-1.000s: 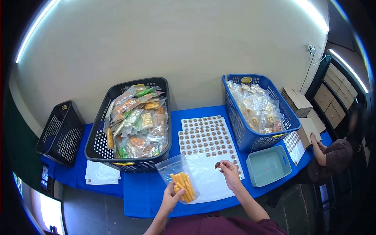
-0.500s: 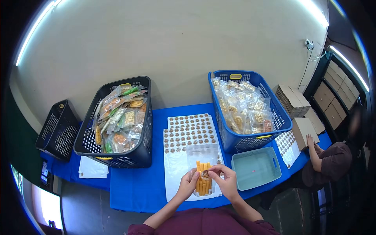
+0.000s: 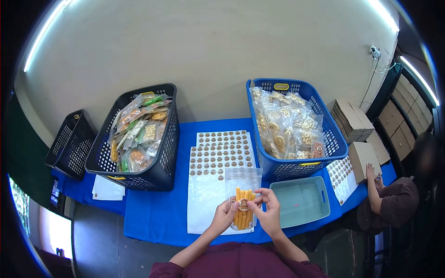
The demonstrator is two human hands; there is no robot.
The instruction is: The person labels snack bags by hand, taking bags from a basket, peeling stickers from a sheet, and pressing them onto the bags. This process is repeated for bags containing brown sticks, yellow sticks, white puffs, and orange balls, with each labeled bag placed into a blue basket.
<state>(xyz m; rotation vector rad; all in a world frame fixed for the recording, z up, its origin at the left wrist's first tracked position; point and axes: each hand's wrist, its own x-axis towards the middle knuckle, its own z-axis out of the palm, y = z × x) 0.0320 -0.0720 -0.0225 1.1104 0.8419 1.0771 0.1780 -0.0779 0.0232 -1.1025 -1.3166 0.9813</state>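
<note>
Snack bag (image 3: pixel 243 197) stands upright, long axis pointing far, above the sticker sheet (image 3: pixel 218 160), left hand (image 3: pixel 225 216) pinching its left edge, right hand (image 3: pixel 267 209) fingers closed on its round sticker (image 3: pixel 243 204).

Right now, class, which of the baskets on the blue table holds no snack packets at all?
The small teal basket at the front, right of the hands. Its inside is bare, while the big black basket and the blue basket are heaped with packets.

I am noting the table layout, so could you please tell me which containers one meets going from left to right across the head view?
Small black basket → large black basket → blue basket → stacked cardboard boxes.
</note>
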